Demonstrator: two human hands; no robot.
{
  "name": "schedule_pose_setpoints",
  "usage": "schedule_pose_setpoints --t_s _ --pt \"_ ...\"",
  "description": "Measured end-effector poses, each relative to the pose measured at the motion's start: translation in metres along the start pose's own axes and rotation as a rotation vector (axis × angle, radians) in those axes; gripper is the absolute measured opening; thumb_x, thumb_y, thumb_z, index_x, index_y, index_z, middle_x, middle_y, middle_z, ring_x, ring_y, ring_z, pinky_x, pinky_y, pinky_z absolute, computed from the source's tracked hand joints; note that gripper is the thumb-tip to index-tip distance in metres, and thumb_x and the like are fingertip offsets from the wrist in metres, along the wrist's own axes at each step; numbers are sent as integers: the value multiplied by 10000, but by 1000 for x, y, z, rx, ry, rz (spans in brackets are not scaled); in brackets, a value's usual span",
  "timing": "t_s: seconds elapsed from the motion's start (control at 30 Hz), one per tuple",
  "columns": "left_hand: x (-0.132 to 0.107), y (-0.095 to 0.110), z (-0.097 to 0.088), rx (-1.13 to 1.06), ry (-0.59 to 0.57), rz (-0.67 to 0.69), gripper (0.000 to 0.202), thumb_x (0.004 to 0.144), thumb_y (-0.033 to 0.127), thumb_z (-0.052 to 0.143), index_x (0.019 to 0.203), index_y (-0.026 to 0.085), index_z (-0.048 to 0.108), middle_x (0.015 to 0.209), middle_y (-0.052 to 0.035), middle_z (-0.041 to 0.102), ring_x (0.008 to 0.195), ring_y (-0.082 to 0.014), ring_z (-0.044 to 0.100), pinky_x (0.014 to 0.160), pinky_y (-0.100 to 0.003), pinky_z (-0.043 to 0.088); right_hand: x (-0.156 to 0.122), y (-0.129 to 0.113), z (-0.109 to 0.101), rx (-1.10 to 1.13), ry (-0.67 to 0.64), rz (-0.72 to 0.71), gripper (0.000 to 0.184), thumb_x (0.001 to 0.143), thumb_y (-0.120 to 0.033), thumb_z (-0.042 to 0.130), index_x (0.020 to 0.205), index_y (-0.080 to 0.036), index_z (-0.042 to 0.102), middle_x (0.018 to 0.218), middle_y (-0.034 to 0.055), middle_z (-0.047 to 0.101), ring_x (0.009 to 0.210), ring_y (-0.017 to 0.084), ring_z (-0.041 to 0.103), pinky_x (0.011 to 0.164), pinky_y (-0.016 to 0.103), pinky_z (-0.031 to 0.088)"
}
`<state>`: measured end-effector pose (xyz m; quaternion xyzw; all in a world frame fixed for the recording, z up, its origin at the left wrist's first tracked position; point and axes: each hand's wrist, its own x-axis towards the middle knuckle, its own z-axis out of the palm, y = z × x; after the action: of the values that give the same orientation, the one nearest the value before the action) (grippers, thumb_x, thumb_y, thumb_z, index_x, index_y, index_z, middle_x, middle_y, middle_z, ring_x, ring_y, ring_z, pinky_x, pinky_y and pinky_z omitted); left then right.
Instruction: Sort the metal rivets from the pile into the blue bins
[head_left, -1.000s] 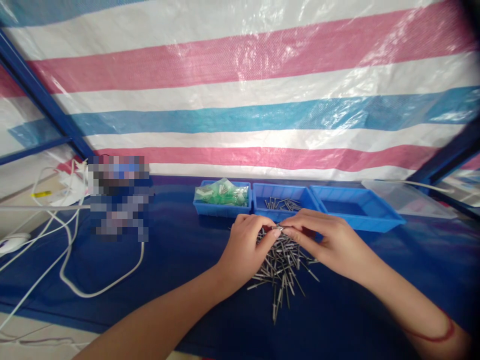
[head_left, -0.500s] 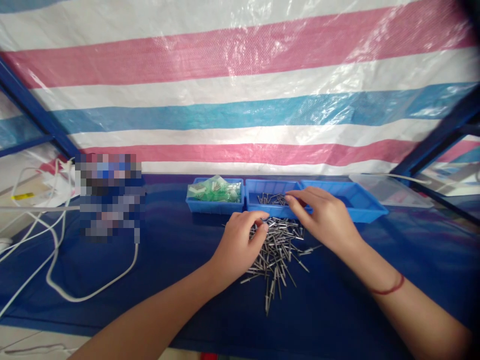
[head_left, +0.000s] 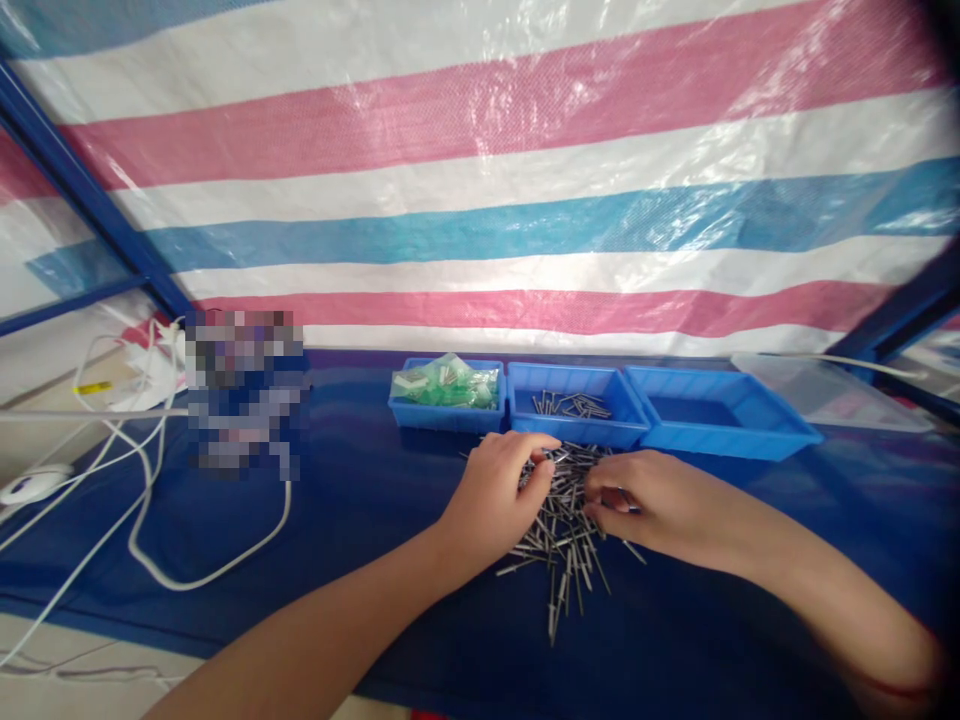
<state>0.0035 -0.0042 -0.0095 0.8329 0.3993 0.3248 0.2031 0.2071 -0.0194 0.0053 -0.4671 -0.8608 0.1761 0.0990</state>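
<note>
Head view: pile of metal pins point(head_left: 564, 530) spread on blue table cover point(head_left: 360, 510), just before three blue trays. Left hand point(head_left: 495, 495) laid on pile's left edge, fingers curled into pins; grip not discernible. Right hand point(head_left: 652, 505) set on pile's right side, fingertips pinched together among pins. Middle tray point(head_left: 574, 425) seen holding few pins; left tray point(head_left: 446, 415) filled with green bag.
</note>
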Motion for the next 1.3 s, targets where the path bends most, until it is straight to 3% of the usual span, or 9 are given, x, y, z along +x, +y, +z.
schedule_pose_setpoints --t_s 0.2,0.33,0.5,0.7,1.0,1.3 --pt "0 2 0 -13 -8 6 192 882 163 502 1026 197 623 980 -40 672 937 -202 589 832 -326 451 3 -1 1 51 -9 -35 158 783 -125 520 648 -195 562 613 -17 570 546 117 526 507 233 344" --pt "-1 3 0 -18 -6 14 182 885 192 511 1022 205 631 976 -42 673 945 -204 592 844 -328 447 4 -9 -2 97 140 -28 154 817 -153 505 682 -196 565 615 -23 533 539 108 484 516 234 360" --pt "-1 4 0 -28 -16 46 137 888 220 523 948 193 643 964 -47 674 923 -196 599 839 -314 440 6 -18 -2 300 369 -7 192 888 -328 509 808 -203 631 701 9 602 582 120 498 521 239 403" --pt "1 4 -2 -62 -73 73 215 927 261 470 787 186 616 814 -26 654 809 -165 594 753 -271 437 9 -17 7 431 419 -11 219 885 -387 535 883 -205 657 743 33 628 667 155 559 564 263 455" --pt "3 1 -1 -69 -56 41 167 892 281 533 769 182 586 752 -6 618 736 -151 577 676 -252 427 7 -22 7 325 476 -49 213 897 -361 530 941 -212 676 720 25 616 587 131 526 523 264 412" --pt "3 0 -4 -156 54 -40 123 885 293 550 921 188 603 836 -21 642 789 -158 605 727 -262 468 9 -18 3 97 533 -72 209 938 -296 470 938 -210 660 805 43 649 708 163 599 673 296 463"
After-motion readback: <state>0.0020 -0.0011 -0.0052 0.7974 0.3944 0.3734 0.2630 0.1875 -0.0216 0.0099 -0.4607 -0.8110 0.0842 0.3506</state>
